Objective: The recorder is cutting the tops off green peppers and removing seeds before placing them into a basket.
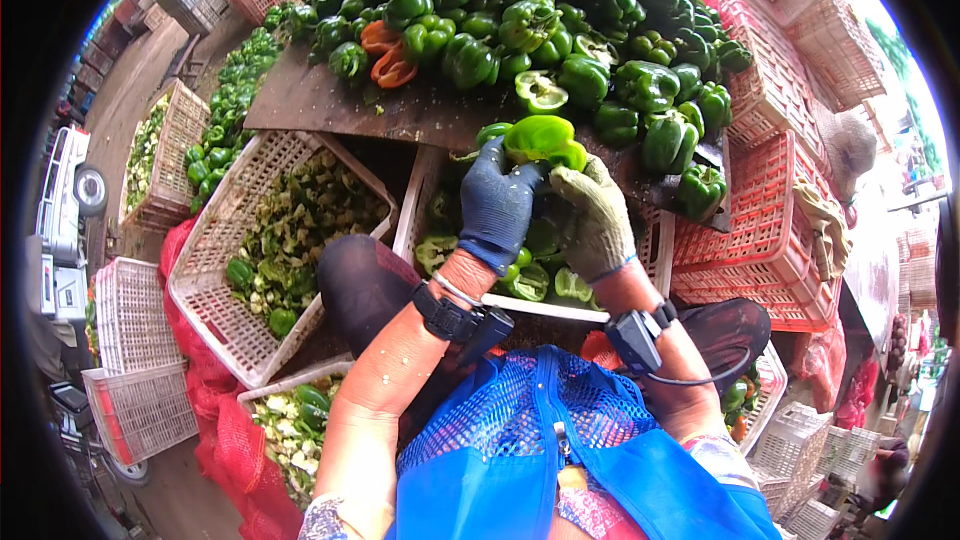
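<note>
Blue-gloved left hand and grey-gloved right hand both clamped on glossy green bell pepper, above white plastic crate, peppers heaped on dark wooden counter

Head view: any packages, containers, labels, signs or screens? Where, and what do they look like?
No labels, signs or screens can be made out.
White plastic lattice crate: left of the knees, rectangular, holding green pepper scraps.
Red plastic lattice crates: right, stacked.
Red mesh sack: lower left, under the white crate.
Gloved hands, left and right, hold a green bell pepper.
</note>
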A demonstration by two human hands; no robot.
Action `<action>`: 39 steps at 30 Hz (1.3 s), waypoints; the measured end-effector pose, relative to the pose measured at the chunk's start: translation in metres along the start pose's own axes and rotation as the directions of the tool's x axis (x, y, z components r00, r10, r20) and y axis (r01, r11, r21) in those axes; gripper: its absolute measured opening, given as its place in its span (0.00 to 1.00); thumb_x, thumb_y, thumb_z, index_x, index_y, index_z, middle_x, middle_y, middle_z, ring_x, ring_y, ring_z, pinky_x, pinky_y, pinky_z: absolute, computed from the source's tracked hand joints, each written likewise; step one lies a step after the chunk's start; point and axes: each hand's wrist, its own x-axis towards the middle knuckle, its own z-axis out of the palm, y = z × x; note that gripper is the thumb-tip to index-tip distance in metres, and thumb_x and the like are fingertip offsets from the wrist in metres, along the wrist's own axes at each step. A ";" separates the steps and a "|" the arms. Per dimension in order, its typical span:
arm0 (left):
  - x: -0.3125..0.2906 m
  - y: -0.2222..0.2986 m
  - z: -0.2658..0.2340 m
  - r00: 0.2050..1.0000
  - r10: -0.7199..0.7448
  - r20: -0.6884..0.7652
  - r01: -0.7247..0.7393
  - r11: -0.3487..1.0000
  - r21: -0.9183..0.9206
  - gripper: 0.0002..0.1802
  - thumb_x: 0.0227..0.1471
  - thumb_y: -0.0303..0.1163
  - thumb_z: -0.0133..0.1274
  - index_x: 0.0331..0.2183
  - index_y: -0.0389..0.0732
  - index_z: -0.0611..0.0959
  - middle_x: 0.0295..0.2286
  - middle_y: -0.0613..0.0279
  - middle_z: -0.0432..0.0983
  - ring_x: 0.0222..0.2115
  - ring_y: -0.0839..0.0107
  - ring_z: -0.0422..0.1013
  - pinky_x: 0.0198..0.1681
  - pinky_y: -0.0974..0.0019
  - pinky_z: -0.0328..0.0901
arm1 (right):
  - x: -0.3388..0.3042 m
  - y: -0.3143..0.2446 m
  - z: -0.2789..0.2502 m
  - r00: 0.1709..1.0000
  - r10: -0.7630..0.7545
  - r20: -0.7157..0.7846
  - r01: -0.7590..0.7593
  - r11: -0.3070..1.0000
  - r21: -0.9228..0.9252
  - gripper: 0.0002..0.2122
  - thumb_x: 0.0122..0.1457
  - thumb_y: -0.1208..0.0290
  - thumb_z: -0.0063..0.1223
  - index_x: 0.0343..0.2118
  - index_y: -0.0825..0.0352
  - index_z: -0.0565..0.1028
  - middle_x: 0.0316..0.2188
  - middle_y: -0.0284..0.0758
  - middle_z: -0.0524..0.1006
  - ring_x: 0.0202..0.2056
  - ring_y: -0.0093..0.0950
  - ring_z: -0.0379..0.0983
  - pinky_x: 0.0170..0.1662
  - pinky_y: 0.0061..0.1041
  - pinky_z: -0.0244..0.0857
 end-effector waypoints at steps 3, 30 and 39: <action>-0.009 0.011 -0.023 0.965 0.166 0.205 -0.195 0.972 0.133 0.18 0.41 0.31 0.64 0.39 0.39 0.82 0.29 0.49 0.81 0.30 0.55 0.79 0.35 0.57 0.73 | -0.021 -0.022 -0.015 0.992 0.085 0.091 -0.077 0.993 -0.095 0.25 0.61 0.69 0.55 0.60 0.70 0.63 0.48 0.39 0.75 0.43 0.31 0.77 0.45 0.32 0.76; 0.076 0.015 -0.212 0.845 0.535 -0.020 -0.294 0.495 0.818 0.24 0.50 0.32 0.64 0.51 0.44 0.82 0.32 0.60 0.82 0.30 0.73 0.76 0.37 0.67 0.71 | 0.024 0.042 -0.069 0.981 -0.065 0.181 0.188 0.121 -0.975 0.31 0.48 0.59 0.64 0.57 0.63 0.73 0.51 0.47 0.76 0.53 0.42 0.73 0.57 0.36 0.66; 0.063 -0.042 -0.107 0.987 -0.004 0.162 -0.049 0.945 0.324 0.25 0.45 0.30 0.65 0.47 0.32 0.82 0.33 0.53 0.82 0.33 0.71 0.78 0.40 0.68 0.72 | 0.088 0.118 -0.061 0.950 0.292 -0.107 -0.135 0.077 -0.988 0.30 0.43 0.62 0.64 0.51 0.68 0.74 0.29 0.48 0.81 0.30 0.41 0.80 0.39 0.33 0.75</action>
